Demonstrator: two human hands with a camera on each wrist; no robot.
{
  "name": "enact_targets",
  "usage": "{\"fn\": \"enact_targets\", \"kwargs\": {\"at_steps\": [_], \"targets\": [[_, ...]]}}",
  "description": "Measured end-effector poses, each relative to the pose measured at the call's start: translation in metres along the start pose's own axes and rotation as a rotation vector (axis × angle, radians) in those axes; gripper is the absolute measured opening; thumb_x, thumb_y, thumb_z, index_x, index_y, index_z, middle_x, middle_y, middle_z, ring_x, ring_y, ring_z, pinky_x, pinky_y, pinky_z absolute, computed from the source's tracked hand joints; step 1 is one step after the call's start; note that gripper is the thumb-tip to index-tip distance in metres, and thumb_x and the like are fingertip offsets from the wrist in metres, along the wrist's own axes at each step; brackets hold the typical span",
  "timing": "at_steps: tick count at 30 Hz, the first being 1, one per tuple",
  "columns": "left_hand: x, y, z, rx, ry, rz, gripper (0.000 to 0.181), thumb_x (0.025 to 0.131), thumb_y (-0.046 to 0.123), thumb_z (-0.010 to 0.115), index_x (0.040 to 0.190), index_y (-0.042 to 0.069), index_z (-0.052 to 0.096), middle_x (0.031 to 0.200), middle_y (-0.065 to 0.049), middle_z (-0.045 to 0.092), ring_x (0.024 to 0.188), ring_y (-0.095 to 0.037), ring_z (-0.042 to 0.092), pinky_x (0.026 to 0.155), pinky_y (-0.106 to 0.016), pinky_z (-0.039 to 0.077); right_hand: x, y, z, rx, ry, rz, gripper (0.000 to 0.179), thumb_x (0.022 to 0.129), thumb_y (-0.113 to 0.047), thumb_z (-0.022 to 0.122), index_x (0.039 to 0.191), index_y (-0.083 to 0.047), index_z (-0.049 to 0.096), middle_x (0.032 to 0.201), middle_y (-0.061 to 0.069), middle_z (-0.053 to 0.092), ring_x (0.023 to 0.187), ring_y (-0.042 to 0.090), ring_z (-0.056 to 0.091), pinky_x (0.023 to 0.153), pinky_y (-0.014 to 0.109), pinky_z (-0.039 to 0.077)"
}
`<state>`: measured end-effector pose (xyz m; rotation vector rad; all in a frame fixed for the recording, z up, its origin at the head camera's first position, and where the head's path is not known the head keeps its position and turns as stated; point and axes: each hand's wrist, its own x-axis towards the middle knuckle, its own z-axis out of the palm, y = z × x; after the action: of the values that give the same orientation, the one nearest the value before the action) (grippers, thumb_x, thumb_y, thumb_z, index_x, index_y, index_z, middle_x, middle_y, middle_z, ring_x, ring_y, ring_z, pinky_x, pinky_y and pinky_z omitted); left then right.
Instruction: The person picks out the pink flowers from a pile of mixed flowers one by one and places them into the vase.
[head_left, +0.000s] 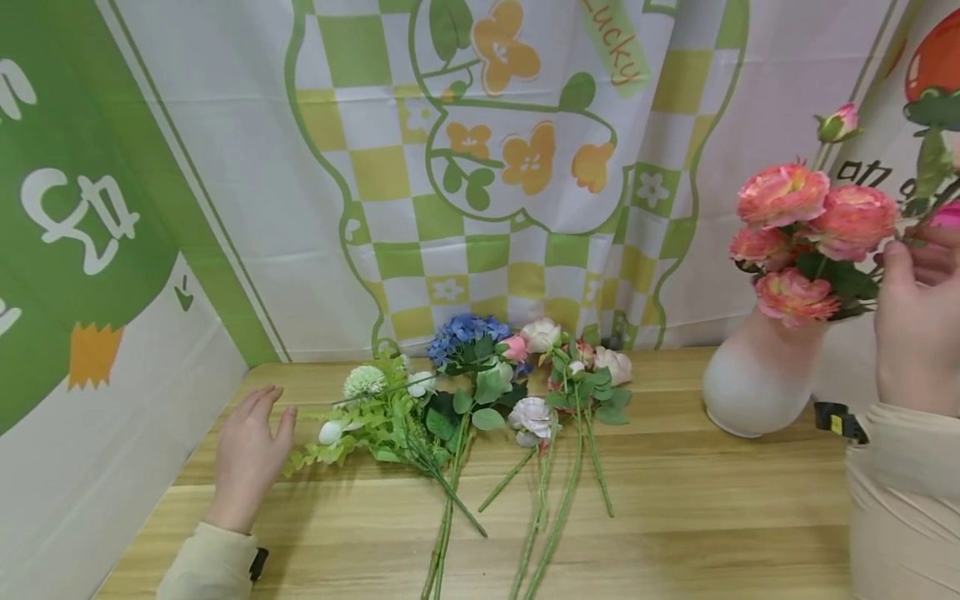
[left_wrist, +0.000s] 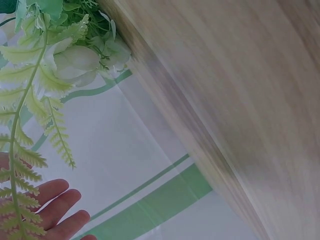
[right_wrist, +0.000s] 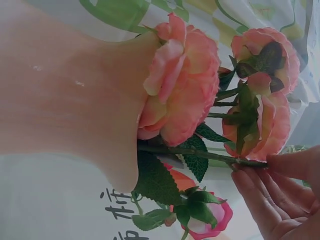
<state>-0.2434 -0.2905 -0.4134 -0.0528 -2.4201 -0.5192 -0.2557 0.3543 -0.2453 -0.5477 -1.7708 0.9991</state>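
Observation:
My right hand (head_left: 918,333) is beside the vase's mouth at the right. In the right wrist view, its thumb and fingers pinch a green flower stem (right_wrist: 200,154) whose lower end passes into the vase. Coral-pink blooms (head_left: 855,221) fill the pale pink-and-white vase (head_left: 757,379), which stands upright. A magenta-edged bloom (right_wrist: 217,216) hangs near that hand. My left hand (head_left: 251,450) is at the table's left side, fingers loosely extended, holding nothing. Fern-like green sprigs (head_left: 367,433) lie right beside it and partly cover the fingers in the left wrist view.
Several artificial flowers lie mid-table: a blue hydrangea (head_left: 465,337), a pale green pompom flower (head_left: 364,382) and cream-white roses (head_left: 542,335). Their stems (head_left: 570,500) point towards the front of the wooden table (head_left: 697,517). A patterned curtain (head_left: 420,200) hangs behind.

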Motion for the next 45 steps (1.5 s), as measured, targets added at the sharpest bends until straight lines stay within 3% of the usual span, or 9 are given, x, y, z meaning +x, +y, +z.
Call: {"fn": "enact_targets", "kwargs": {"at_steps": [4, 11, 19, 24, 29, 32, 34, 38, 45], "targets": [[0.0, -0.001, 0.001, -0.001, -0.001, 0.003, 0.038, 0.091, 0.013, 0.058, 0.119, -0.013, 0.055, 0.125, -0.032, 0.053, 0.118, -0.051, 0.045, 0.099, -0.063, 0.034, -0.002, 0.001, -0.001, 0.016, -0.035, 0.025, 0.03, 0.095, -0.034, 0.053, 0.125, -0.031, 0.055, 0.096, -0.03, 0.048, 0.08, -0.018, 0.043, 0.087, 0.01, 0.042], [0.0, 0.0, 0.0, -0.008, -0.007, -0.005, 0.038, 0.092, 0.013, 0.057, 0.12, -0.013, 0.055, 0.125, -0.032, 0.053, 0.118, -0.051, 0.045, 0.099, -0.064, 0.033, -0.005, 0.007, 0.001, -0.086, -0.015, -0.013, 0.032, 0.097, -0.033, 0.048, 0.128, -0.032, 0.05, 0.101, -0.03, 0.044, 0.08, -0.022, 0.041, 0.091, 0.011, 0.046], [0.0, 0.001, -0.001, -0.007, -0.011, -0.011, 0.038, 0.092, 0.013, 0.057, 0.12, -0.013, 0.055, 0.125, -0.033, 0.053, 0.118, -0.052, 0.045, 0.099, -0.064, 0.033, -0.005, 0.016, 0.0, -0.1, -0.097, 0.06, 0.031, 0.095, -0.032, 0.05, 0.125, -0.03, 0.053, 0.089, -0.034, 0.04, 0.08, -0.02, 0.039, 0.081, 0.006, 0.042], [-0.001, 0.002, -0.002, -0.011, -0.013, -0.013, 0.038, 0.092, 0.013, 0.057, 0.12, -0.013, 0.054, 0.125, -0.033, 0.053, 0.118, -0.052, 0.044, 0.099, -0.064, 0.033, -0.006, 0.021, 0.0, -0.125, -0.093, 0.059, 0.033, 0.094, -0.033, 0.05, 0.127, -0.027, 0.054, 0.089, -0.034, 0.041, 0.078, -0.02, 0.038, 0.08, 0.006, 0.042], [-0.001, 0.002, -0.002, -0.013, -0.023, -0.021, 0.039, 0.093, 0.014, 0.056, 0.121, -0.013, 0.054, 0.126, -0.032, 0.052, 0.119, -0.052, 0.044, 0.1, -0.064, 0.032, -0.008, 0.023, -0.001, -0.147, -0.107, 0.05, 0.035, 0.094, -0.028, 0.053, 0.129, -0.027, 0.052, 0.088, -0.034, 0.044, 0.073, -0.021, 0.038, 0.068, 0.001, 0.036], [-0.001, 0.002, -0.002, -0.014, -0.031, -0.026, 0.039, 0.093, 0.015, 0.056, 0.122, -0.012, 0.054, 0.127, -0.032, 0.052, 0.12, -0.051, 0.043, 0.101, -0.064, 0.032, -0.01, 0.023, -0.001, -0.192, -0.108, 0.03, 0.038, 0.094, -0.028, 0.052, 0.132, -0.027, 0.049, 0.082, -0.036, 0.037, 0.073, -0.022, 0.037, 0.07, 0.001, 0.041], [-0.001, 0.002, -0.002, -0.014, -0.032, -0.026, 0.039, 0.093, 0.015, 0.056, 0.122, -0.012, 0.054, 0.128, -0.032, 0.052, 0.12, -0.051, 0.043, 0.101, -0.064, 0.032, -0.01, 0.024, 0.0, -0.211, -0.098, 0.022, 0.039, 0.094, -0.03, 0.051, 0.133, -0.027, 0.048, 0.083, -0.036, 0.036, 0.075, -0.022, 0.04, 0.078, 0.003, 0.045], [-0.001, 0.001, -0.002, -0.018, -0.032, -0.026, 0.04, 0.093, 0.015, 0.056, 0.123, -0.012, 0.053, 0.128, -0.032, 0.051, 0.12, -0.051, 0.043, 0.101, -0.064, 0.032, -0.009, 0.026, 0.001, -0.141, -0.066, 0.014, 0.036, 0.094, -0.032, 0.051, 0.129, -0.025, 0.053, 0.089, -0.034, 0.04, 0.081, -0.02, 0.044, 0.087, 0.008, 0.046], [-0.001, 0.0, -0.001, -0.012, -0.028, -0.018, 0.04, 0.092, 0.014, 0.057, 0.122, -0.012, 0.053, 0.127, -0.032, 0.052, 0.12, -0.051, 0.044, 0.1, -0.064, 0.032, -0.005, 0.023, 0.001, 0.009, -0.018, 0.004, 0.034, 0.093, -0.039, 0.055, 0.124, -0.026, 0.057, 0.094, -0.032, 0.046, 0.082, -0.019, 0.044, 0.089, 0.009, 0.044]]}}
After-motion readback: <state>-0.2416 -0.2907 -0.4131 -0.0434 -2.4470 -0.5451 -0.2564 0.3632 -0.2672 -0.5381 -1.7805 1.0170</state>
